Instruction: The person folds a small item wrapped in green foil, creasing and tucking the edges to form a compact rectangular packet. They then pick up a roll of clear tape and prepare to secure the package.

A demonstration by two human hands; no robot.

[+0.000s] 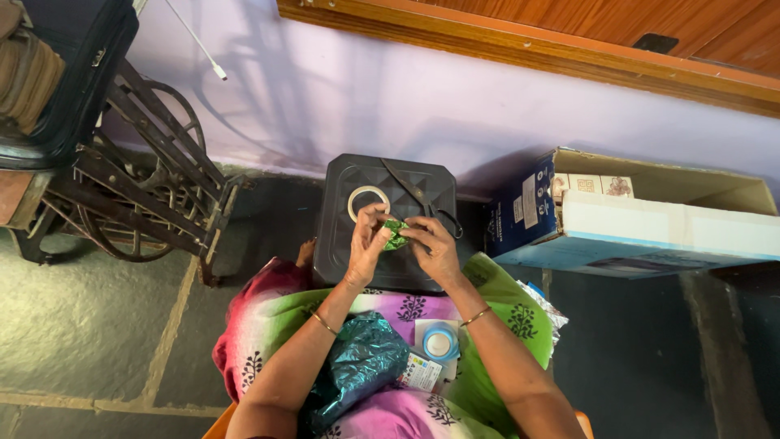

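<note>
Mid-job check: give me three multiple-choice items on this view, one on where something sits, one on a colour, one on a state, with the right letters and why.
1. Where does the roll of clear tape lie?
A. on the dark plastic stool
B. inside the cardboard box
C. on the stone floor

2. What colour is the small piece held between both hands?
A. red
B. green
C. white

3. How do the left hand and right hand stand?
A. both flat on the lap
B. one raised to the wall
C. both pinching the small piece above the stool

Answers: 1 A, the roll rests on the stool's top. 2 B, shiny green shows between the fingers. 3 C, the fingertips of both hands close on it.
</note>
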